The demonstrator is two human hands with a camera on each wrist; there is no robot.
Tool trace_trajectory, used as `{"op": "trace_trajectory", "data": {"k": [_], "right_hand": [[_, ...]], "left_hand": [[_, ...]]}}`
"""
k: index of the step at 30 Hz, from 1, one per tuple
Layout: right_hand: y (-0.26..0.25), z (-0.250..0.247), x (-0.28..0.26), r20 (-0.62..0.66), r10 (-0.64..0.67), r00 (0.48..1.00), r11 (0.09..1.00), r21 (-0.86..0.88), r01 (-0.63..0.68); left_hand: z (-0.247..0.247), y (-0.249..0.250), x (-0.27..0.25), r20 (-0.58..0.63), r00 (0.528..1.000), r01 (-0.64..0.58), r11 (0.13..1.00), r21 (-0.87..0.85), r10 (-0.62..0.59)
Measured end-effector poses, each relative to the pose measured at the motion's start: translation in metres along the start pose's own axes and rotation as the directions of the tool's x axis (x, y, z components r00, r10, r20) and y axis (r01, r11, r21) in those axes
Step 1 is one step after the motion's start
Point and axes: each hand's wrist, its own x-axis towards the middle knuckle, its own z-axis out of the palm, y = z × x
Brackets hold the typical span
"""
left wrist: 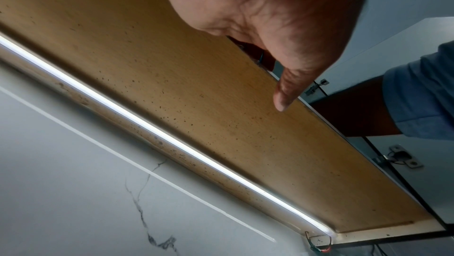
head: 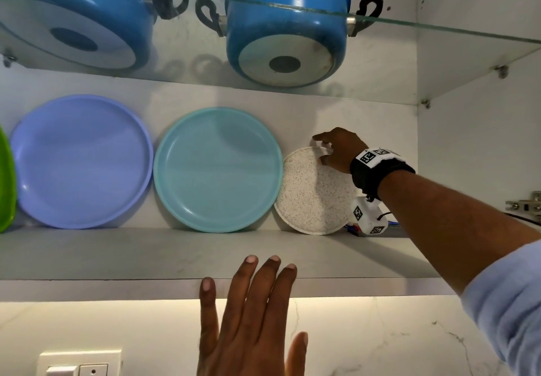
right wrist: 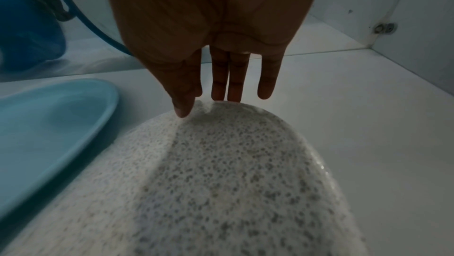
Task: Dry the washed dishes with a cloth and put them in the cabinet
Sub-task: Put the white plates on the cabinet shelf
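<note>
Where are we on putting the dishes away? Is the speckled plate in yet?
Done: a purple plate and a teal plate lean against the cabinet's back wall. In hand: the speckled plate stands on the shelf beside the teal one, the right hand touching its top rim. The left hand rests open on the shelf edge. Left: letting go; no sink or cloth is in view.

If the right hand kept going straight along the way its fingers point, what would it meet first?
Probably the cabinet's white back wall. The right hand has straight fingers at the top rim of the small white speckled plate, which leans against that wall. Nothing else shows beyond them, though depth is unclear.
</note>
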Motion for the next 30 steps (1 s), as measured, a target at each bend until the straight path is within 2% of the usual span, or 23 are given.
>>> {"op": "trace_trajectory", "data": {"k": [8, 11, 13, 16, 17, 19, 23, 25, 27, 29, 30], "right_hand": [[0.004, -0.016, -0.01, 0.015, 0.002, 1.0, 0.999, -0.047, -0.002], [0.002, -0.032, -0.029, 0.023, -0.035, 0.999, 0.999, -0.041, 0.036], [-0.003, -0.05, -0.049, 0.028, -0.069, 0.997, 0.997, -0.031, 0.069], [-0.011, -0.083, -0.101, -0.096, -0.11, 0.989, 0.991, 0.071, 0.117], [-0.015, -0.092, -0.125, -0.155, -0.113, 0.981, 0.982, 0.131, 0.133], [-0.024, -0.105, -0.183, -0.223, -0.11, 0.969, 0.945, 0.278, 0.171], [-0.038, -0.098, -0.302, -0.23, -0.165, 0.959, 0.82, 0.509, 0.263], [-0.038, -0.074, -0.351, -0.172, -0.156, 0.973, 0.775, 0.589, 0.228], [-0.033, -0.037, -0.396, -0.018, -0.079, 0.997, 0.724, 0.686, 0.07], [-0.02, 0.012, -0.441, 0.179, 0.01, 0.984, 0.713, 0.688, -0.132], [-0.01, 0.04, -0.465, 0.268, 0.058, 0.962, 0.719, 0.657, -0.226]], "left_hand": [[-0.002, 0.001, 0.001, 0.046, 0.999, 0.003, 0.998, -0.058, 0.0], [-0.006, -0.001, 0.002, 0.078, 0.997, 0.012, 0.991, -0.132, -0.001], [-0.01, -0.003, 0.0, 0.046, 0.999, -0.007, 0.974, -0.226, 0.018], [-0.02, 0.003, -0.014, -0.06, 0.995, -0.098, 0.902, -0.42, 0.08], [-0.025, 0.009, -0.022, -0.064, 0.994, -0.106, 0.867, -0.487, 0.086], [-0.035, 0.023, -0.04, -0.012, 0.998, -0.056, 0.79, -0.611, 0.061], [-0.037, 0.049, -0.079, 0.164, 0.986, 0.119, 0.677, -0.727, 0.003], [-0.029, 0.06, -0.104, 0.289, 0.957, 0.235, 0.637, -0.734, -0.021], [-0.018, 0.07, -0.136, 0.445, 0.895, 0.374, 0.613, -0.696, -0.041], [-0.006, 0.077, -0.169, 0.604, 0.796, 0.497, 0.609, -0.618, -0.037], [0.0, 0.08, -0.184, 0.686, 0.727, 0.556, 0.605, -0.571, -0.02]]}}
